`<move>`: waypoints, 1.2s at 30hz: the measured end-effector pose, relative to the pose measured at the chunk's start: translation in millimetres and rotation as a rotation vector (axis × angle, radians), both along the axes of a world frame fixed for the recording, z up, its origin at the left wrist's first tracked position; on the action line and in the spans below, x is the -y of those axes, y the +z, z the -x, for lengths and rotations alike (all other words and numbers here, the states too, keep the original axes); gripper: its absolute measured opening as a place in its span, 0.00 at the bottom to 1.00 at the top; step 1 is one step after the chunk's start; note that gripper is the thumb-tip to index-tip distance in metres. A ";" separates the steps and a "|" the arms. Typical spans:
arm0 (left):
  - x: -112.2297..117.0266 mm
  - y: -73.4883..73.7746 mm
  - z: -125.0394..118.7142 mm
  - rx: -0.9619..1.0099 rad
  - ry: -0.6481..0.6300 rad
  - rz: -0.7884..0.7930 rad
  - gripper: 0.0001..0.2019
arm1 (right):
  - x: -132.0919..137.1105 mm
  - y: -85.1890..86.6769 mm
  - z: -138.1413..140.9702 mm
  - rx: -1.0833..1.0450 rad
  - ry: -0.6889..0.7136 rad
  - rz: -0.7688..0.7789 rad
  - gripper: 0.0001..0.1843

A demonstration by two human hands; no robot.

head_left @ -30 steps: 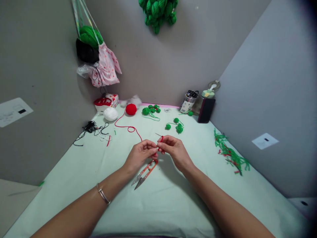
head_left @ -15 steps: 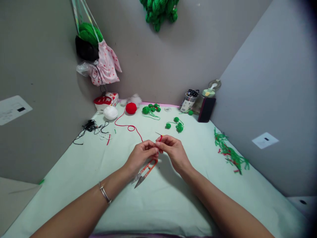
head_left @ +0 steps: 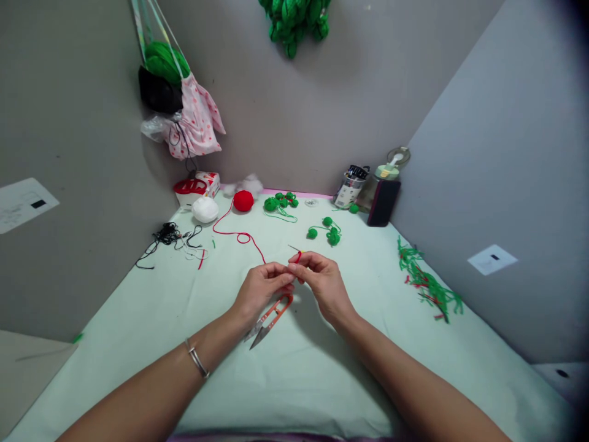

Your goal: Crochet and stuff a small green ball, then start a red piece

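My left hand [head_left: 258, 290] is closed in a pinch on the red yarn [head_left: 257, 247], which runs back to a red yarn ball [head_left: 243, 201]. Fingertip to fingertip with it, my right hand [head_left: 325, 285] grips a thin crochet hook [head_left: 293, 247]. The hook's metal tip points up and left, and a red loop lies over it near the index finger. Most of its handle is hidden in the fingers. Below the hands, orange-handled thread snips [head_left: 276, 314] lie on the cloth, blades toward me, partly covered by my left hand.
A white yarn ball [head_left: 205, 210] and black thread [head_left: 168, 234] lie at left. Small green crocheted pieces [head_left: 333, 236] sit ahead. Green and red scraps [head_left: 427, 283] are at right. A pen cup [head_left: 350, 189] and a phone [head_left: 384, 204] stand at the back right, by the wall.
Both hands have stayed almost in place, still together, with only a very slight shift of the fingers. The view has moved a little.
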State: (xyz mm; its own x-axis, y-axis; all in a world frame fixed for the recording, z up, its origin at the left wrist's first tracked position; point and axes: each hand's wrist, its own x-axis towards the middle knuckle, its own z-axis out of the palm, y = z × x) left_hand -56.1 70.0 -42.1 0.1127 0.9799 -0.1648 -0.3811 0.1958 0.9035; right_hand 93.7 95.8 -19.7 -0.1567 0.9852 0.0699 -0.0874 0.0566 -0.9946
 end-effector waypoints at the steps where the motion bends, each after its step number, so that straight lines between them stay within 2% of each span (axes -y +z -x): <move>1: 0.7 0.1 -0.5 0.005 0.000 0.000 0.12 | 0.8 -0.4 0.6 0.013 0.001 -0.003 0.12; 5: 1.9 2.3 -0.2 0.049 0.001 0.002 0.10 | -2.7 -5.1 -0.9 0.079 -0.003 0.000 0.16; 8: -2.5 6.3 7.2 0.111 0.067 0.001 0.08 | -13.9 -7.6 -9.1 0.176 -0.033 -0.012 0.21; 10: -8.3 9.5 16.2 0.167 0.145 -0.006 0.07 | -23.5 -7.8 -17.8 0.282 -0.053 -0.029 0.19; 13: -16.8 13.0 29.5 0.248 0.263 -0.012 0.06 | -34.9 -8.8 -31.6 0.484 -0.085 -0.065 0.09; 14: -18.4 13.7 32.3 0.266 0.285 -0.009 0.06 | -37.2 -9.9 -35.3 0.547 -0.097 -0.074 0.09; 17: -18.1 15.4 33.2 0.289 0.282 0.001 0.06 | -41.0 -15.0 -42.3 0.677 -0.111 -0.082 0.15; 19: -14.7 17.0 29.9 0.286 0.249 0.001 0.06 | -43.0 -18.0 -43.9 0.702 -0.097 -0.074 0.13; 23: -8.3 20.0 24.6 0.253 0.186 -0.010 0.09 | -46.2 -13.2 -44.0 0.581 -0.029 -0.046 0.07; 26: -6.0 19.5 23.2 0.212 0.150 -0.016 0.10 | -41.9 2.1 -43.6 0.363 0.052 -0.022 0.13; 30: -3.4 18.4 19.5 0.165 0.094 -0.026 0.10 | -27.3 23.1 -42.5 0.099 0.068 -0.028 0.20; 36: 3.2 23.4 12.7 0.137 0.022 -0.072 0.10 | -13.7 30.2 -36.1 -0.202 0.139 0.004 0.17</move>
